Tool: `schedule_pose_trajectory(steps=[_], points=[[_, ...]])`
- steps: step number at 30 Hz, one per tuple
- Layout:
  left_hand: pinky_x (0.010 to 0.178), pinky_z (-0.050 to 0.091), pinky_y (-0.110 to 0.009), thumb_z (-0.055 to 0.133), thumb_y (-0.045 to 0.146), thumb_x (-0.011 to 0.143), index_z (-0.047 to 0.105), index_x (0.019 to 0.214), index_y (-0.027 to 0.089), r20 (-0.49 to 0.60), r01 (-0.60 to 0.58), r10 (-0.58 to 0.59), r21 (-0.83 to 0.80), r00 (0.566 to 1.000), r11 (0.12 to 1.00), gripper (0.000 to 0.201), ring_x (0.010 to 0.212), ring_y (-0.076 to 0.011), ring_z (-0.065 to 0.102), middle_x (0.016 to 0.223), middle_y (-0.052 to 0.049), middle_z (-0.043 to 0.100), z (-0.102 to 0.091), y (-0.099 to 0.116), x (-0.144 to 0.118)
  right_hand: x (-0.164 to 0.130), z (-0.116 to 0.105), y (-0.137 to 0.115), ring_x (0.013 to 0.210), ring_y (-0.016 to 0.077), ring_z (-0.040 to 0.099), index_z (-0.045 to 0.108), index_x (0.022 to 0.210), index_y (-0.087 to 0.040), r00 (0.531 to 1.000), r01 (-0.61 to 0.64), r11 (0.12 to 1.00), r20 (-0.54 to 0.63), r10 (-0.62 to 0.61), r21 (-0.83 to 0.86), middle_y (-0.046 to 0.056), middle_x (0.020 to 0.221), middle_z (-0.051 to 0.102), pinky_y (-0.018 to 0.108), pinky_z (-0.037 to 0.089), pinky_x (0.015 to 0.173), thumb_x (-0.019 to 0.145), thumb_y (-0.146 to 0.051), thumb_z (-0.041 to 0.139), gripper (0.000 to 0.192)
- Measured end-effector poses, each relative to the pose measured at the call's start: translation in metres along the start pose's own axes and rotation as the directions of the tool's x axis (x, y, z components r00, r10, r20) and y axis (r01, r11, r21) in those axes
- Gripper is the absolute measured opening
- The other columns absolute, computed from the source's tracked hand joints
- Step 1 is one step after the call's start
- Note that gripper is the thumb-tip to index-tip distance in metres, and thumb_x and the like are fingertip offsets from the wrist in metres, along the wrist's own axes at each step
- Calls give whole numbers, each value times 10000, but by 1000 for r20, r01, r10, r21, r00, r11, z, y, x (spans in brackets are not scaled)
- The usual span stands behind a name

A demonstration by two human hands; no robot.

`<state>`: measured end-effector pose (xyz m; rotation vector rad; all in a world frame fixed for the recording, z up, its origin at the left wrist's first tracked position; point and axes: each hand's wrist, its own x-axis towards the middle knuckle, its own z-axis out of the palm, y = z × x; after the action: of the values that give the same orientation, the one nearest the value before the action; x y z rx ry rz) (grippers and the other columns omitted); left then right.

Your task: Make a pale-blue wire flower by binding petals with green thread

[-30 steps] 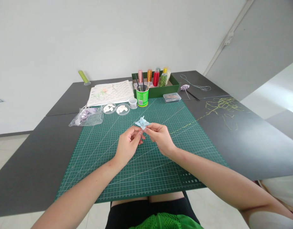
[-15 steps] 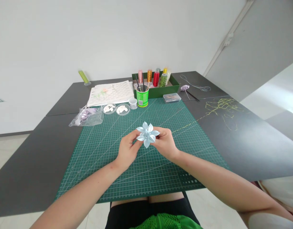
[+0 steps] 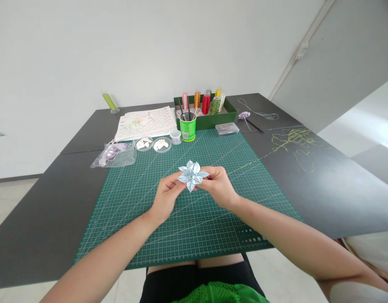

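A pale blue ribbon flower with several pointed petals faces me above the green cutting mat. My left hand pinches its left side with fingertips. My right hand grips its right side from behind. Both hands hover just above the middle of the mat.
At the mat's far edge stand a green cup of tools, a small clear jar, two clear dishes of white pieces and a plastic bag. Behind are printed sheets, a green box of thread spools, a clear case and loose yellow-green thread.
The flower was turned from edge-on and low to face me, lifted nearer, then shifted slightly up and left between both hands.
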<state>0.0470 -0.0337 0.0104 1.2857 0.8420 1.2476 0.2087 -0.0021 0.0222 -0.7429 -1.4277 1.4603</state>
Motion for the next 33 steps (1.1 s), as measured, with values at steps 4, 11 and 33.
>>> schedule_pose_trajectory(steps=[4, 11, 33], points=[[754, 586, -320, 765, 416, 827, 813, 804, 171, 34, 197, -194, -188, 980, 962, 251, 705, -183, 697, 731, -63, 749, -4, 1, 2, 3, -2, 2, 496, 74, 303, 566, 501, -183, 999, -48, 995, 25, 46, 87, -63, 479, 392, 249, 271, 491, 702, -350, 823, 367], [582, 562, -203, 863, 444, 717, 792, 687, 165, -26, 235, -247, -227, 969, 945, 289, 553, -92, 618, 641, -28, 705, 0, 0, 3, 1, -2, 2, 460, 52, 253, 594, 530, -181, 981, -187, 946, 94, 168, 263, -80, 462, 382, 242, 192, 456, 683, -328, 852, 334], [535, 406, -232, 608, 312, 884, 687, 801, 176, -285, 37, 134, 524, 949, 851, 178, 536, -111, 519, 653, 10, 638, -28, 16, 16, 5, -15, -3, 474, 76, 324, 798, 860, -165, 988, 138, 869, 122, -90, -475, -54, 486, 417, 247, 268, 481, 910, -376, 649, 263]])
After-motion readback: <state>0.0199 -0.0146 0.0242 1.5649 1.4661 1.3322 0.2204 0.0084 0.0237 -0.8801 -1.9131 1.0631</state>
